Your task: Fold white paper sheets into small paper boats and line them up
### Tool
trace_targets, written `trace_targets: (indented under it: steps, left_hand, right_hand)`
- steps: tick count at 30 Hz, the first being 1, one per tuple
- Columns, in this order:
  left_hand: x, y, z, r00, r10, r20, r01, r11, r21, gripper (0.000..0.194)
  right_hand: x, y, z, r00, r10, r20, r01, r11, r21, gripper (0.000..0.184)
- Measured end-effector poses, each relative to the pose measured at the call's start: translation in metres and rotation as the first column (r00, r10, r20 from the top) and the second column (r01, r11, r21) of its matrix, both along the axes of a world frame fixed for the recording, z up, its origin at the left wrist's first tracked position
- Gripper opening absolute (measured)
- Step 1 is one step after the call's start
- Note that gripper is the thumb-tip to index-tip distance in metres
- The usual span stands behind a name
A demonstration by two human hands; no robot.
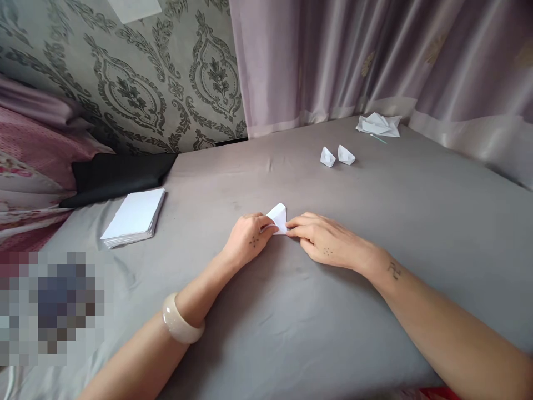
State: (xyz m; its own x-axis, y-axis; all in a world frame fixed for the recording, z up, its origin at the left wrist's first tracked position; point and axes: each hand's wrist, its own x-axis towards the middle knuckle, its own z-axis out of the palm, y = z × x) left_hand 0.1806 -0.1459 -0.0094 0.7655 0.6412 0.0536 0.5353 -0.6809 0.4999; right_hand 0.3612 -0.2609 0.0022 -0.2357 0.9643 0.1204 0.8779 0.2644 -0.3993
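Pinching folded paper (280, 215), the left hand (248, 239) faces the right hand (328, 240), which touches the paper's edge, grip unclear; beyond sit two paper shapes (346, 156), leftward a paper stack (135, 215).

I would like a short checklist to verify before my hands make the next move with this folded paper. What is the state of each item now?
1. Left hand fingers on the folded white paper: ok, at its left side.
2. Right hand fingers at the paper's right edge: ok.
3. Creases under the fingers well aligned: cannot tell, the fingers cover part of the paper.
4. Two folded paper shapes away from the hands: ok, they stand farther back, to the right.
5. Stack of white paper apart from the left hand: ok, off to the left.
6. Bangle clear of the folded paper: ok, it sits back on the left forearm.
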Motion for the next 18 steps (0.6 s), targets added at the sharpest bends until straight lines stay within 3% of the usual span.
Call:
trace_targets:
  steps: [8, 12, 18]
  left_hand:
    - [0.009, 0.004, 0.004, 0.993, 0.113, -0.032, -0.117, 0.977, -0.181, 0.026]
    - [0.011, 0.002, 0.005, 0.985, 0.168, -0.045, -0.174, 0.963, -0.205, 0.026]
    - [0.011, 0.003, 0.005, 0.988, 0.142, -0.067, -0.152, 0.969, -0.195, 0.025]
  right_hand:
    - [0.001, 0.000, -0.001, 1.000, -0.014, -0.017, 0.014, 1.000, -0.020, 0.047]
    - [0.001, 0.001, -0.001, 1.000, -0.016, -0.026, 0.015, 1.000, -0.023, 0.048]
    - [0.002, -0.001, 0.003, 0.998, -0.058, -0.021, 0.057, 0.996, -0.068, 0.047]
